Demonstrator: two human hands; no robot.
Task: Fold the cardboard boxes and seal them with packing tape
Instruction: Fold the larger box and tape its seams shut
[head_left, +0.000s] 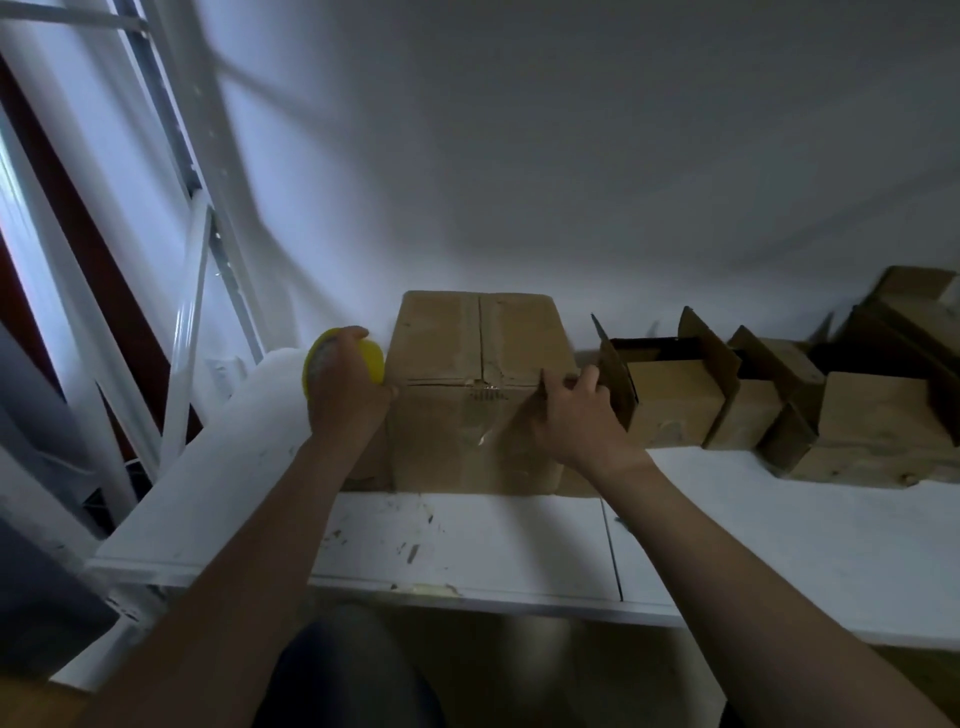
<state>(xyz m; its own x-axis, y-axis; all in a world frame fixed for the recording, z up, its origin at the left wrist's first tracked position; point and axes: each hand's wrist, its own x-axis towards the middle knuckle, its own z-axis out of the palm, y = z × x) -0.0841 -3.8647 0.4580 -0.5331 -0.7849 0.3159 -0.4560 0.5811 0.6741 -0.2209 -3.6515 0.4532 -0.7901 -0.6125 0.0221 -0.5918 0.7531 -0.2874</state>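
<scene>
Two hands work at one carton, and each seems placed for a reason. Farthest left stands a white metal rack (192, 291), which plays no part. Next comes the left hand (340, 384), fingers curled round a yellow tape roll (371, 358), gripping it just beside the upper left edge of the closed box (467, 343). It is probably kept there so the next strip can be started without reaching away.

The closed box sits on the white table (467, 530) against the wall, flaps down and meeting at a centre seam. A glossy tape strip (485, 415) runs over the front edge and down the front face, so this seam looks at least partly sealed.

The right hand (576, 415) lies on the front face at the upper right corner, fingers stretched against the cardboard and thumb raised. It looks like pressing rather than clasping, most likely to steady the carton or smooth the tape.

Further right, several open boxes (675, 400) wait in a row with flaps upright, apparently next in line for folding.
</scene>
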